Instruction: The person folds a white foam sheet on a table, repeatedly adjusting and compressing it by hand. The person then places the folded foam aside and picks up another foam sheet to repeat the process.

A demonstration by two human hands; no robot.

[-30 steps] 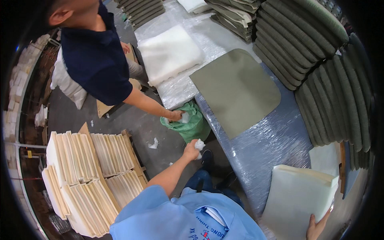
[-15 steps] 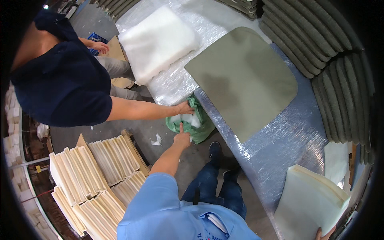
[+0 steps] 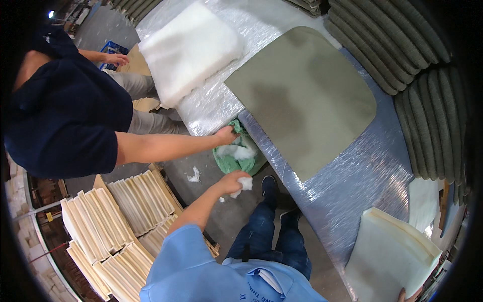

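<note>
My left hand [image 3: 231, 183] is closed on a tuft of white fluffy stuffing [image 3: 245, 184], just below a green bag [image 3: 229, 163]. More of the white stuffing fills the bag, which sits beside the table edge. A co-worker in a dark shirt holds the bag's upper rim with a hand [image 3: 226, 135]. At the lower right, my right hand [image 3: 408, 295] grips the bottom edge of a cream foam cushion [image 3: 387, 256] lying at the table's near end; only part of that hand shows.
A flat grey-green fabric cover [image 3: 307, 95] lies on the film-wrapped table [image 3: 352, 181]. White batting [image 3: 191, 48] is at the far left of it, with stacked dark cushions [image 3: 427, 126] on the right. Cream foam pads [image 3: 100, 221] are piled at left; stuffing scraps [image 3: 193, 174] dot the floor.
My left hand has drawn back from the bag's opening, toward me, with a tuft of stuffing in it. The co-worker's hand has shifted slightly left along the bag's rim.
</note>
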